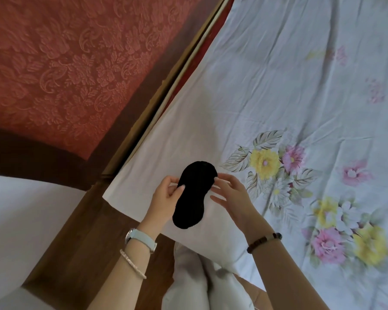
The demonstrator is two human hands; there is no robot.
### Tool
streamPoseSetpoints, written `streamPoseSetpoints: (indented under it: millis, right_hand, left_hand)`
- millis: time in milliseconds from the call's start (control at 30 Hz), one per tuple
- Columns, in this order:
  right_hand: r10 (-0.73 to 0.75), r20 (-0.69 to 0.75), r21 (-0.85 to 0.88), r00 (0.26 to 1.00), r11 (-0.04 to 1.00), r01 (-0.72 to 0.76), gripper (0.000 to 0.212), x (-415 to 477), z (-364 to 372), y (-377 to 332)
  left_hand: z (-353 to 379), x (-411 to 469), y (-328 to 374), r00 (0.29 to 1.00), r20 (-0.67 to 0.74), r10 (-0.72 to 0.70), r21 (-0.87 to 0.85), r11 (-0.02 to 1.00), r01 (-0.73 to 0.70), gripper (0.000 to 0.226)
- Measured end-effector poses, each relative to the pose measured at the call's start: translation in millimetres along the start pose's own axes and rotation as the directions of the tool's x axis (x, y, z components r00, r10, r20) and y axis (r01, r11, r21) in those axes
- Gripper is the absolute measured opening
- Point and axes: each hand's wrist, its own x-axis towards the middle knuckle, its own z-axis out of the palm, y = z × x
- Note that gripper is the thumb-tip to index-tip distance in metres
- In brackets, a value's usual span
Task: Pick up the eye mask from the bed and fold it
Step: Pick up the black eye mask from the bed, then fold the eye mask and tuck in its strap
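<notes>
Black and flat, the eye mask is held unfolded just above the bed, near its front-left corner. The left hand pinches one long edge, thumb on top. The right hand grips the opposite edge with its fingers.

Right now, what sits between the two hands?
In the head view, the black eye mask spans the gap, pinched at its waist by the left hand and the right hand, above the bedsheet.
</notes>
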Motion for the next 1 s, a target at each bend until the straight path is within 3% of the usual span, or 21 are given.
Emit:
streamPoseSetpoints:
  millis: [167, 433, 667, 800, 933, 1000]
  right_hand:
    - [-0.101, 0.024, -0.003, 0.995, 0.995, 0.101, 0.019, -40.3, 0.1, -32.0]
    - [-0.264, 0.108, -0.055, 0.959, 0.961, 0.271, 0.028, -148.3, 9.1, -113.0]
    - [-0.354, 0.169, -0.088, 0.92, 0.924, 0.372, 0.032, -241.1, 17.4, -196.3]
    - [-0.475, 0.159, -0.178, 0.866, 0.849, 0.498, 0.026, -279.0, 22.8, -228.5]
    - [-0.573, 0.184, -0.24, 0.799, 0.761, 0.602, 0.019, -308.0, 27.7, -243.1]
    - [-0.605, 0.184, -0.242, 0.775, 0.736, 0.632, 0.017, -319.8, 30.2, -247.2]
  left_hand:
    - [-7.6, -43.8, 44.6, 1.0, -0.015, 0.005, -0.134, 0.991, -0.007, 0.006]
    - [-22.1, -133.9, 152.7, 0.988, -0.063, 0.142, -0.25, 0.956, -0.153, 0.007]
    - [-47.1, -200.5, 240.7, 0.935, 0.019, 0.355, -0.181, 0.921, -0.346, 0.005]
    - [-58.9, -228.8, 269.2, 0.91, 0.025, 0.413, -0.141, 0.903, -0.406, 0.017]
    - [-60.3, -247.4, 276.7, 0.942, -0.032, 0.334, -0.147, 0.931, -0.335, 0.029]
    - [-58.0, -256.1, 275.3, 0.984, 0.001, 0.179, -0.251, 0.952, -0.173, 0.041]
